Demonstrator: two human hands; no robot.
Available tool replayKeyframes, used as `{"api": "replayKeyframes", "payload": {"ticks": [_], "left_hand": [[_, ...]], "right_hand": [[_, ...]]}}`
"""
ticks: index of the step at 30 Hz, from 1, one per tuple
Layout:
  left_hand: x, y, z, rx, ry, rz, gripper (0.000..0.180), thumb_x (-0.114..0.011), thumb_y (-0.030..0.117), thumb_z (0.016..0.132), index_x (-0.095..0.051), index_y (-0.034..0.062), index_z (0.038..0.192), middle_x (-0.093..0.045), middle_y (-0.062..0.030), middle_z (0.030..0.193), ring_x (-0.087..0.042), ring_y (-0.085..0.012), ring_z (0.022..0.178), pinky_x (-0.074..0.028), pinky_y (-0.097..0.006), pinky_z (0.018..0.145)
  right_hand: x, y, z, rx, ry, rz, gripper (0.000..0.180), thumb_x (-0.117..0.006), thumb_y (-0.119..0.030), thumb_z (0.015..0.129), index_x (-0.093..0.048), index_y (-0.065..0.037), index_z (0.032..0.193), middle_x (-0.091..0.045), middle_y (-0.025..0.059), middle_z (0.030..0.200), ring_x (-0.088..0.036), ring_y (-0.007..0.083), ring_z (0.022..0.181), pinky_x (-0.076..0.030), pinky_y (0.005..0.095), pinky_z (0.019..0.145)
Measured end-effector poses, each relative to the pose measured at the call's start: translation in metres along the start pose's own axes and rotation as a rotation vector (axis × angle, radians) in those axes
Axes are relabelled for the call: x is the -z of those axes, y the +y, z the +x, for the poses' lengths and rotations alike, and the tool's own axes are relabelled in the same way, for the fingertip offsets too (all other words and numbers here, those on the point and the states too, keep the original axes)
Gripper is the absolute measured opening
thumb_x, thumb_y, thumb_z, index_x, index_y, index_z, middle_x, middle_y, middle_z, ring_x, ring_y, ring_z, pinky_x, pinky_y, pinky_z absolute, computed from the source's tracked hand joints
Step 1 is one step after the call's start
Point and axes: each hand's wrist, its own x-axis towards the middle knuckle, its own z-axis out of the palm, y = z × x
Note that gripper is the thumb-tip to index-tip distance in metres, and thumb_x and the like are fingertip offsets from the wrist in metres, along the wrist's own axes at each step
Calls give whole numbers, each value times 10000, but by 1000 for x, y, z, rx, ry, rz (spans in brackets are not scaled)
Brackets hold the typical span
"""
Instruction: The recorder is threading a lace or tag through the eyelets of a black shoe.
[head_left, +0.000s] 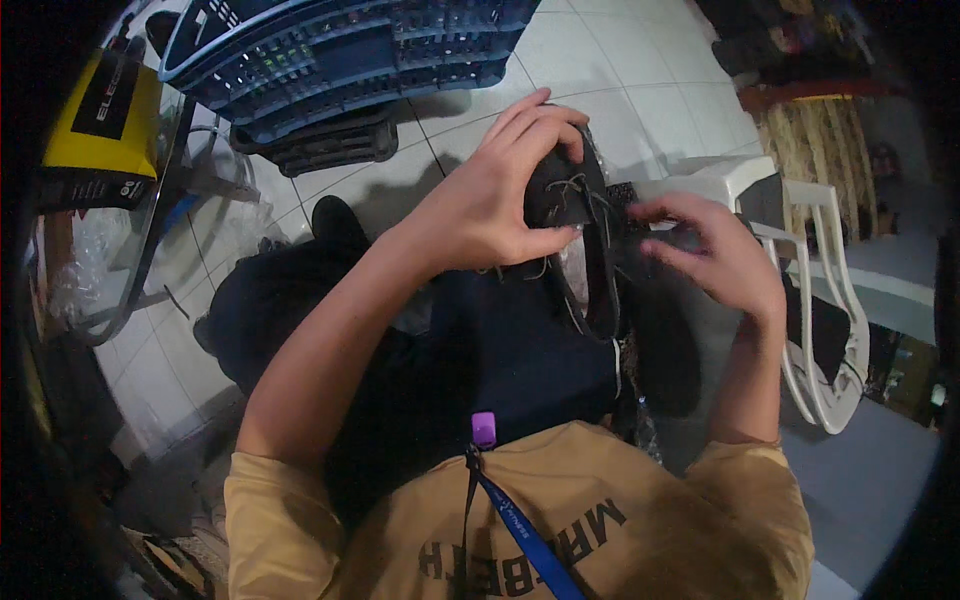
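Observation:
A black shoe point(560, 192) rests over my lap, toe pointing away, with thin dark laces across its front. Its opening point(598, 285) faces to the right, and something pale and shiny shows inside. My left hand point(510, 190) wraps round the shoe's front part, fingers over the far side and thumb at the opening. Just right of the shoe is my right hand point(715, 245), its thumb and forefinger apart. Dark material lies behind those fingertips, and I make out nothing held between them. The underside of the shoe is hidden.
A blue plastic basket point(345, 60) stands ahead on a black crate point(320, 145). On the left are a yellow and black bag point(105, 130) and a dark metal frame point(165, 220). A white plastic chair point(835, 300) is at the right. Pale tiles point(560, 50) cover the floor.

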Motion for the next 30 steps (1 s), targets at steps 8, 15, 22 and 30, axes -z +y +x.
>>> {"api": "replayKeyframes", "payload": {"ticks": [8, 15, 22, 30], "left_hand": [[4, 4, 0, 30, -1, 40, 482, -899, 234, 850, -618, 89, 1215, -614, -160, 1541, -342, -462, 1620, -274, -593, 1310], [5, 11, 3, 58, 41, 83, 232, -845, 187, 935, -804, 107, 1149, -763, -104, 1363, -545, -385, 1507, -343, -565, 1279], [12, 9, 4, 54, 62, 11, 144, -874, 105, 885, -882, 106, 1029, -825, -94, 1220, -649, -388, 1393, -429, -530, 1238], [10, 22, 7, 52, 85, 99, 129, -872, 74, 807, -813, 86, 922, -797, -68, 1188, -644, -374, 1368, -472, -506, 1186]], "right_hand": [[-29, -18, 33, 275, 465, 184, 193, -777, -154, 1013, -781, 7, 1119, -749, 90, 1023, -688, 174, 954, -542, 323, 800], [-33, -7, 37, 234, 387, 305, 201, -836, -124, 958, -774, -2, 1105, -739, 32, 955, -668, 121, 911, -524, 277, 821], [-33, -8, 37, 192, 294, 569, 285, -856, -69, 934, -755, -11, 1194, -711, -27, 952, -634, 55, 900, -508, 233, 844], [-31, -15, 40, 135, 228, 568, 204, -848, -80, 944, -769, -9, 1118, -660, -50, 891, -580, 48, 831, -481, 228, 767]]}}
